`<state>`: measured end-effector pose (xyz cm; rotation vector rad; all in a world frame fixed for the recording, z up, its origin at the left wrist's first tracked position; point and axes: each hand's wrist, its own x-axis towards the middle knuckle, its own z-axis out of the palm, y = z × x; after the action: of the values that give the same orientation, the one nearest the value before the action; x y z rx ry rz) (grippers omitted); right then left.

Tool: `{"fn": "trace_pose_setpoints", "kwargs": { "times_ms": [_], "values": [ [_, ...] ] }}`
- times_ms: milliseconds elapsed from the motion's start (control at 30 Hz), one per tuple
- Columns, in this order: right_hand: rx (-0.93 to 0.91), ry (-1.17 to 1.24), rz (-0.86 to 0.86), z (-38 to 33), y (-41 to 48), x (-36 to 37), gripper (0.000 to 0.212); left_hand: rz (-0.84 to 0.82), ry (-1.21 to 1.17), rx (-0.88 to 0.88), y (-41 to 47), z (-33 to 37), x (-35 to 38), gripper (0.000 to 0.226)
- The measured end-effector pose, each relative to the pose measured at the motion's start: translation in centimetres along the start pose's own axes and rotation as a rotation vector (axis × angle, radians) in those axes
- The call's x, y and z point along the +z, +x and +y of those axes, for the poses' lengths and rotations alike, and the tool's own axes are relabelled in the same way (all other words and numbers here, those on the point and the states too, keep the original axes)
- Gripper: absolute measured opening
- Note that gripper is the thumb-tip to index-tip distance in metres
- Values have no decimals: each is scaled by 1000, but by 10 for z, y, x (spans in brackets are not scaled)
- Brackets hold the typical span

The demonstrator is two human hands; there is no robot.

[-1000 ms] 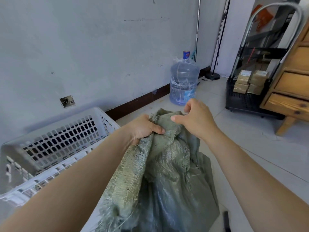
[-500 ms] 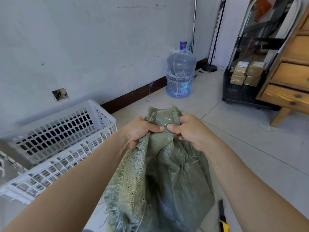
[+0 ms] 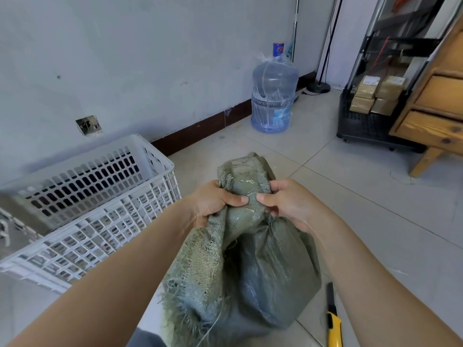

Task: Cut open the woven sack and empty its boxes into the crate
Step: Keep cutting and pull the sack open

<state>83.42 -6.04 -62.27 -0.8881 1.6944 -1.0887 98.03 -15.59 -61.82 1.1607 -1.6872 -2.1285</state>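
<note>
Left hand [image 3: 215,202] and right hand [image 3: 288,205] both clutch the taped neck of the green woven sack [image 3: 250,259], upright on the tiled floor beside the white plastic crate [image 3: 100,209]; a yellow utility knife [image 3: 333,319] lies nearby.

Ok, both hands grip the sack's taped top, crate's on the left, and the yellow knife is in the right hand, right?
No: the head view shows the yellow knife lying on the floor beside the sack. The left hand and right hand grip only its taped top; the crate is to the left.
</note>
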Motion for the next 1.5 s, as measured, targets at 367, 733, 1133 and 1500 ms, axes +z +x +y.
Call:
{"fn": "trace_pose_setpoints", "kwargs": {
  "times_ms": [367, 733, 1133, 1500],
  "values": [
    [50, 168, 25, 28, 4, -4, 10, -2, -50, -39, 4, -22, 14, 34],
    [493, -65, 294, 193, -30, -103, 15, -62, 37, -146, 45, -70, 94, 28],
    [720, -537, 313, 378, -41, -57, 33, -128, 32, -389, 73, -143, 140, 37],
    [272, -105, 570, 256, -8, -92, 23, -104, -91, -320, 67, -105, 128, 43]
  ]
}}
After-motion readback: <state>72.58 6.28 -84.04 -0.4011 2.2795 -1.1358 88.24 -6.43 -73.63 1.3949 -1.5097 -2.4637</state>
